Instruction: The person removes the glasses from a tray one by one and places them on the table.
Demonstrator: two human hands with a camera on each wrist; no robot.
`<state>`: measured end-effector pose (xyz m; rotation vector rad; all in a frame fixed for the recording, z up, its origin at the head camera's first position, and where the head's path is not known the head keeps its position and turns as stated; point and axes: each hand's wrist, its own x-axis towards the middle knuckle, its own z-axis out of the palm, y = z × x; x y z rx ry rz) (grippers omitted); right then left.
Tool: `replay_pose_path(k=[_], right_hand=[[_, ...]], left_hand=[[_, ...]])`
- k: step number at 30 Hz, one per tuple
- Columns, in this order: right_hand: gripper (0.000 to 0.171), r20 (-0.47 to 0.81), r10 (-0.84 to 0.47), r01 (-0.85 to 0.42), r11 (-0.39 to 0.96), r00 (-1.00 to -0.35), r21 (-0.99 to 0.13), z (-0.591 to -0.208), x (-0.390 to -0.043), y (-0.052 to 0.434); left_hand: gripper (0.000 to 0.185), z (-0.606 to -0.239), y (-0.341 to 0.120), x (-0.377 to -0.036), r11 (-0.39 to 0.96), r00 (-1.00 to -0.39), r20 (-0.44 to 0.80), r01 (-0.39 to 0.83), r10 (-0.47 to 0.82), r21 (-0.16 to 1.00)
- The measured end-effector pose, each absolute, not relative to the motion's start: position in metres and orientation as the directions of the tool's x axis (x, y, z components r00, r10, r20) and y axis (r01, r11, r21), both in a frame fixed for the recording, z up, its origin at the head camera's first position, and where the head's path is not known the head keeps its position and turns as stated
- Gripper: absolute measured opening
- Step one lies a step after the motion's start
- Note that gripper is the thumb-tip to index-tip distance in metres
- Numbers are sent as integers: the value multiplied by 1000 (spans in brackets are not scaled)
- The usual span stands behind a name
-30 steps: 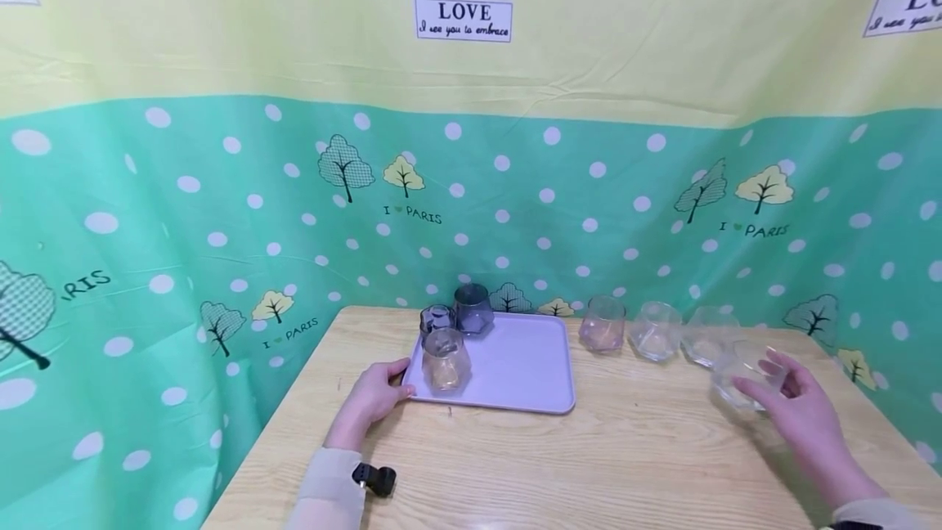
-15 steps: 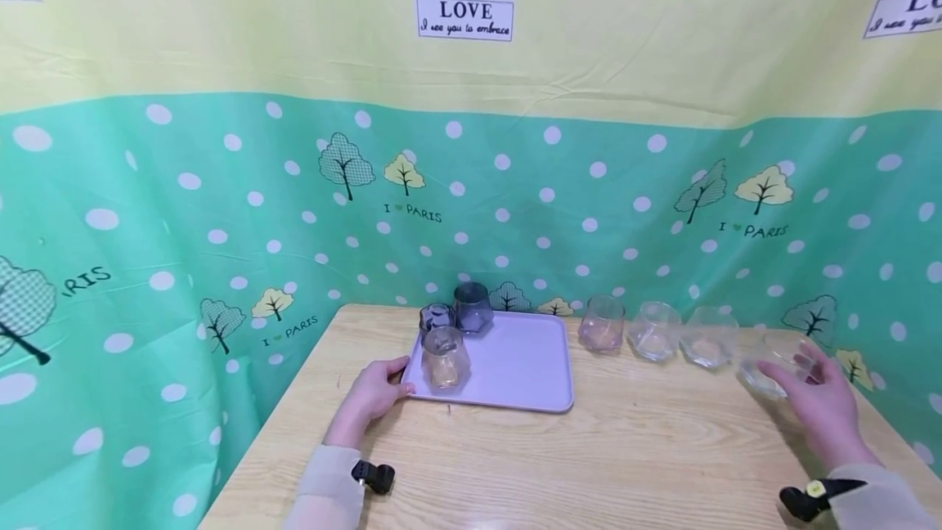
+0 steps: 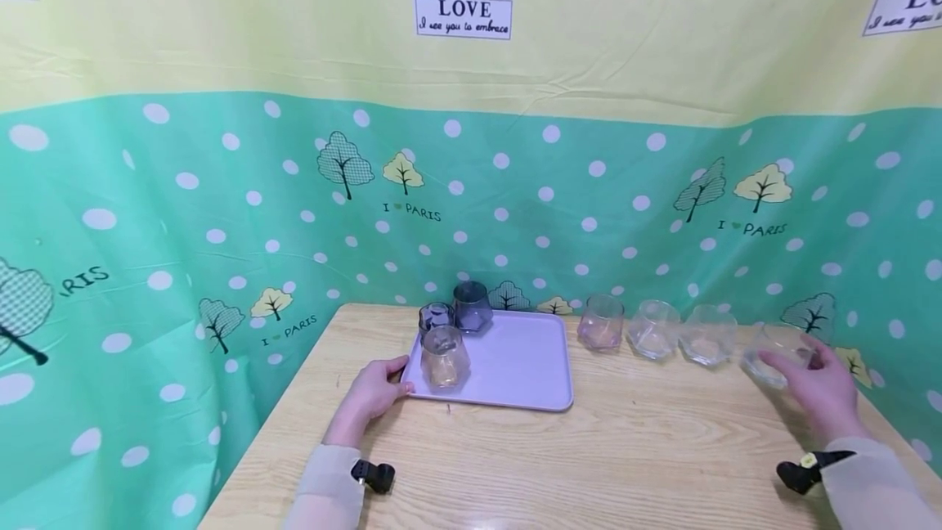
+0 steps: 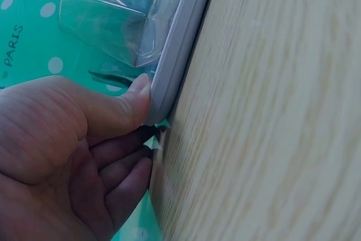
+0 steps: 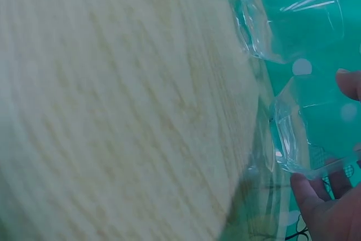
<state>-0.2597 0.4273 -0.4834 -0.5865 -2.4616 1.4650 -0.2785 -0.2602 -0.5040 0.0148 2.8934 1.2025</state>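
Note:
On the table, a lilac tray [image 3: 515, 375] carries two dark glasses [image 3: 473, 308] [image 3: 434, 318] at its back left and an amber-tinted glass [image 3: 445, 360] in front of them. My left hand [image 3: 376, 393] grips the tray's left edge near the front corner; its thumb [image 4: 127, 105] presses the rim in the left wrist view. At the far right, my right hand [image 3: 824, 387] holds a clear glass [image 3: 773, 354] between thumb and fingers. The right wrist view shows the same glass [image 5: 316, 128] upright relative to the table, fingertips at its side.
A pinkish glass [image 3: 601, 324] and two clear glasses [image 3: 653, 331] [image 3: 707, 336] stand in a row along the table's back, between the tray and my right hand. A green and yellow curtain [image 3: 515, 186] hangs right behind the wooden table [image 3: 589, 464].
My right hand has carried the clear glass to the right and back, to the right end of the row. The left hand and the tray have stayed in place.

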Motion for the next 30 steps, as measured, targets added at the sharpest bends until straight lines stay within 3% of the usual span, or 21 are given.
replay_pose_path(k=[30], right_hand=[[112, -48, 407, 230, 412, -912, -882, -486, -270, 423]], left_hand=[[56, -503, -259, -278, 698, -999, -40, -37, -13, 715]])
